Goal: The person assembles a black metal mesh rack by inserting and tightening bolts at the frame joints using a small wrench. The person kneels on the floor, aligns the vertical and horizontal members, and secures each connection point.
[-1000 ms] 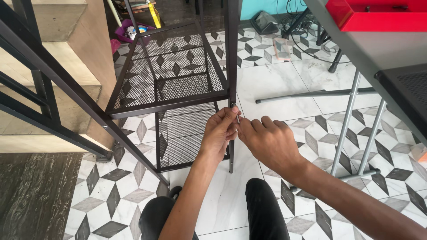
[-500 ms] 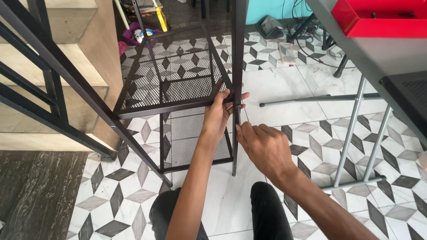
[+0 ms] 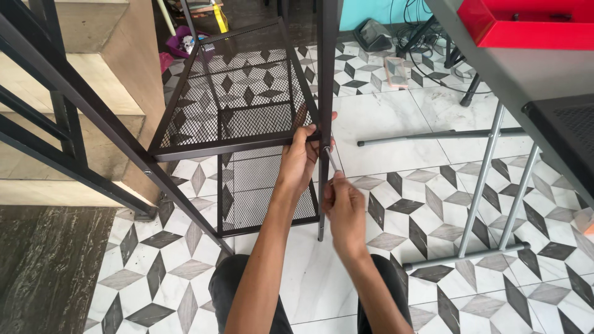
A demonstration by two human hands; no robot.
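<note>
A black metal rack stands in front of me, with a mesh shelf [image 3: 235, 93] and a vertical black post [image 3: 324, 74]. My left hand [image 3: 299, 159] grips the corner where the shelf's front rail meets the post. Just below, my right hand [image 3: 344, 207] holds a thin metal tool [image 3: 331, 162], likely a hex key, whose tip touches the post at the joint. A lower mesh shelf [image 3: 260, 192] shows under the upper one. My knees in black trousers are at the bottom of the view.
A stair with a black railing [image 3: 74, 105] rises at left. A grey table with metal legs [image 3: 489, 173] and a red tray [image 3: 526, 25] stands at right. Cables, a phone [image 3: 393, 69] and bits of clutter lie on the patterned tile floor beyond.
My right hand has turned and drawn in below the joint, now with the tool angled up to the post. My left hand keeps its hold on the shelf corner.
</note>
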